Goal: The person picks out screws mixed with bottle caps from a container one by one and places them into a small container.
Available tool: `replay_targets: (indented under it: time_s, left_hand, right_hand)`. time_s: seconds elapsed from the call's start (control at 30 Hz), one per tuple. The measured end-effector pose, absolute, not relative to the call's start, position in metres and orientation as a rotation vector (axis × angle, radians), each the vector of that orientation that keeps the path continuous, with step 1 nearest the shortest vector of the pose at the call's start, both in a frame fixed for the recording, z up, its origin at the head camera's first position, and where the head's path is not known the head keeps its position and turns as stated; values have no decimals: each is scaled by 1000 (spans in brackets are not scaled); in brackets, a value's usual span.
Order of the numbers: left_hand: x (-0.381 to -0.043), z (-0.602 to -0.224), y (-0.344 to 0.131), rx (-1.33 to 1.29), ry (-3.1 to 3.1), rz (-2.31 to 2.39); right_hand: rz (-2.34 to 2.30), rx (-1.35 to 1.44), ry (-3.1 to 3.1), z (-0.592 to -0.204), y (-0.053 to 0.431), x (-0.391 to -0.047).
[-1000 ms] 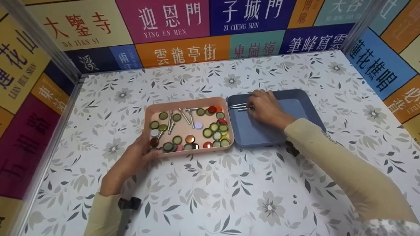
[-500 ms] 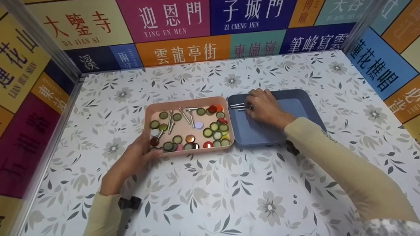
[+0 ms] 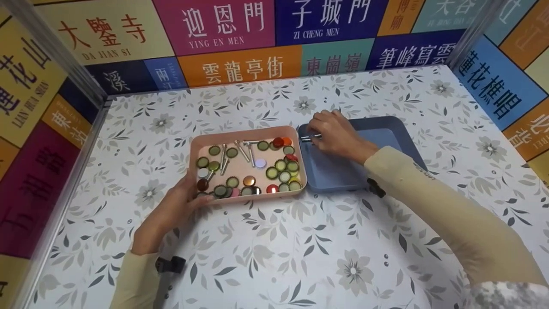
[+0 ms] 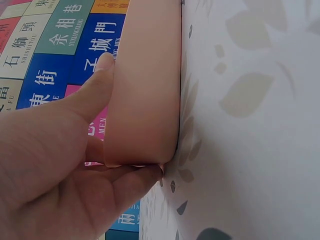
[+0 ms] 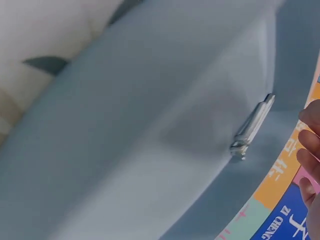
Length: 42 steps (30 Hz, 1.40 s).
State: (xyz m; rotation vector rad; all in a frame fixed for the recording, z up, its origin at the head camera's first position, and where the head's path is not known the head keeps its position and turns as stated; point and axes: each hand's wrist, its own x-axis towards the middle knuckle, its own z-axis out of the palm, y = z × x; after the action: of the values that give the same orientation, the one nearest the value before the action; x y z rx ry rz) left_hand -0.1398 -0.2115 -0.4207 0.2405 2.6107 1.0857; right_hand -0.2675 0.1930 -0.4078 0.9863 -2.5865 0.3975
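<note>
My left hand holds the near left corner of the pink tray; in the left wrist view the thumb lies along its rim and the fingers wrap the corner. Inside are silver screws and many bottle caps, mostly undersides up. My right hand hovers over the left part of the blue tray, fingers loosely bent. Several silver screws lie side by side in the blue tray's corner, apart from the right fingertips; nothing shows between those fingers.
The two trays stand edge to edge on a table with a leaf-and-flower cover. Panels with large printed characters wall off the back and both sides.
My right hand has risen off the screws in the blue tray and shifted slightly left and back. The screws stay in the tray. My left hand has not moved.
</note>
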Motion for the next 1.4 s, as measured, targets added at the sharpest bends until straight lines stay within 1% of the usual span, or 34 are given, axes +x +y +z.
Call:
replay_targets:
  time_s: [0.63,0.97,1.4]
  left_hand:
    - [-140,-422,-213,298,2638,1074]
    - [-140,-422,-212,280,2628,1095]
    - [-141,-422,-213,287,2618,1111]
  right_hand:
    - [430,1114,-2681,-392,147,-271]
    - [436,1202,-2689,-390,123,-274]
    - [433,1224,-2762,-390,99,-278]
